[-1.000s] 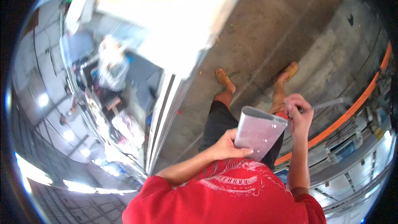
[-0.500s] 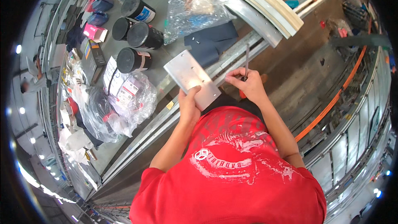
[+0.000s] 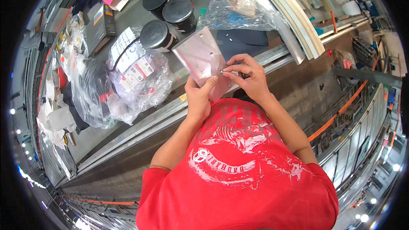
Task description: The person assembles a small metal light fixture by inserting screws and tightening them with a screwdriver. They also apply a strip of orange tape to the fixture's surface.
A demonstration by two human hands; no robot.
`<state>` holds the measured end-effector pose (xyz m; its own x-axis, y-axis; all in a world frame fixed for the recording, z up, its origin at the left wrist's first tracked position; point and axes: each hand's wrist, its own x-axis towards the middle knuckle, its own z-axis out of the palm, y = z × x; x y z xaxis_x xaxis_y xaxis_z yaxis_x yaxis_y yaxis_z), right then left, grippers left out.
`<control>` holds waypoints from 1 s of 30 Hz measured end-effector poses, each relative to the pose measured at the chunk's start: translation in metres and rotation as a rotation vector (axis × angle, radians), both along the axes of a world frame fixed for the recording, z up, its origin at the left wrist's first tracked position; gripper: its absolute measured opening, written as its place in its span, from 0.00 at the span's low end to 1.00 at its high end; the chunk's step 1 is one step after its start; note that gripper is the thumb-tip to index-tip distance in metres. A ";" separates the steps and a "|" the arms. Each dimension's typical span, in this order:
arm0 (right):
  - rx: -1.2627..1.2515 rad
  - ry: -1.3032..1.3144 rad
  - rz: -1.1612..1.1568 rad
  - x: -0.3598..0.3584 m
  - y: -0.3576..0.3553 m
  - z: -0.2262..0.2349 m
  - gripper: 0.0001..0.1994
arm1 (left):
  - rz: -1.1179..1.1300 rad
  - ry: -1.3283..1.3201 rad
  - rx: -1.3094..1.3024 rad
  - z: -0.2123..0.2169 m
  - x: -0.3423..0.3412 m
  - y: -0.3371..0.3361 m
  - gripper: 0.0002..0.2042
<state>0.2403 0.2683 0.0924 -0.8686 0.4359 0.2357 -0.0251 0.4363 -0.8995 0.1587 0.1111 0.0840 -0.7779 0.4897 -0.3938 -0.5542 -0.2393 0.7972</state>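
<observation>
My left hand (image 3: pixel 199 96) grips the lower end of a flat silver metal plate (image 3: pixel 199 53), its thumb lying across the face. Small holes run along the plate, which is tilted in front of my chest and reflects the red shirt. At the plate's right edge, my right hand (image 3: pixel 251 79) pinches a small screw-like metal piece (image 3: pixel 222 72) close to one hole. Whether the piece is inside the hole I cannot tell. A dark tool (image 3: pixel 246 75), partly hidden, is tucked in the same hand's curled fingers.
Several black tubs (image 3: pixel 179 15) stand on the workbench beyond the plate. Clear plastic-wrapped packages (image 3: pixel 132 81) lie at left. A dark sheet (image 3: pixel 242 42) and a clear plastic bag (image 3: pixel 238 10) lie further back. Long metal profiles (image 3: pixel 272 57) edge the bench.
My right hand has come left to the plate, its fingertips now at a hole. The tool's shaft, upright before, no longer points up. The view has shifted, and the plate appears more upright.
</observation>
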 end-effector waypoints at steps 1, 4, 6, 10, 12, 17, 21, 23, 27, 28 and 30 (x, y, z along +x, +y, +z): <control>0.010 0.007 -0.004 -0.004 -0.002 0.000 0.08 | -0.017 0.011 -0.003 -0.002 -0.004 -0.002 0.19; 0.051 0.025 -0.029 -0.013 -0.006 -0.002 0.07 | -0.011 -0.012 0.020 -0.006 -0.008 -0.003 0.19; 0.101 0.024 -0.032 -0.014 -0.005 -0.001 0.07 | -0.046 -0.050 0.012 -0.009 -0.011 -0.002 0.19; 0.089 -0.088 -0.001 -0.009 0.002 -0.005 0.08 | -0.106 -0.124 0.012 -0.013 -0.014 0.001 0.18; -0.009 -0.162 -0.030 -0.012 0.002 0.007 0.08 | -0.112 -0.164 0.011 -0.013 -0.016 0.004 0.19; 0.132 -0.039 0.024 -0.011 0.010 -0.011 0.09 | -0.126 -0.214 0.027 -0.016 -0.021 0.008 0.20; 0.244 -0.021 0.043 -0.013 0.012 -0.011 0.09 | -0.102 -0.231 0.032 -0.015 -0.021 0.010 0.20; 0.306 0.005 0.058 -0.013 0.014 -0.017 0.10 | -0.107 -0.244 0.028 -0.016 -0.022 0.009 0.20; 0.324 0.010 0.118 -0.014 0.016 -0.022 0.10 | -0.129 -0.256 0.027 -0.021 -0.018 0.006 0.20; 0.292 -0.024 0.135 -0.015 0.016 -0.021 0.10 | -0.132 -0.256 0.035 -0.022 -0.017 0.005 0.20; 0.223 -0.094 0.166 -0.016 0.015 -0.019 0.10 | -0.120 -0.260 0.024 -0.028 -0.017 0.001 0.20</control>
<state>0.2244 0.2831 0.0736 -0.9464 0.2321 0.2245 -0.0336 0.6207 -0.7833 0.1420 0.1124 0.0557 -0.5878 0.5842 -0.5596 -0.7651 -0.1767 0.6192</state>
